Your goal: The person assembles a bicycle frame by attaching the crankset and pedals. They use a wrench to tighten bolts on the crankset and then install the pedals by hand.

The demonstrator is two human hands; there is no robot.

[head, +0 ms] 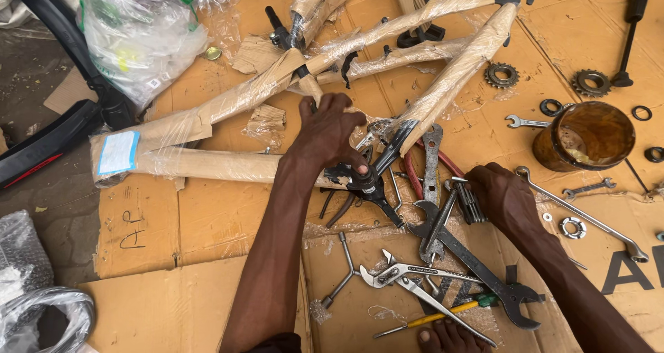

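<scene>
A bicycle frame [228, 104] wrapped in brown paper and clear film lies on flattened cardboard [207, 215]. My left hand [328, 135] grips the frame near its bottom bracket [360, 180], thumb pressed on the black part. My right hand [501, 197] rests on a pile of tools, fingers on a set of hex keys [472, 202]. Beside it lie a large black wrench [477, 263], slip-joint pliers [408, 280] and a flat spanner [433, 156].
A brown jar [584, 137] stands at the right, with sprockets [501, 75], washers and spanners [588, 218] around it. A three-way socket wrench [344, 273] and a yellow-green screwdriver [436, 316] lie near my foot [449, 339]. Plastic bags [138, 35] and a black mudguard [62, 125] sit at the left.
</scene>
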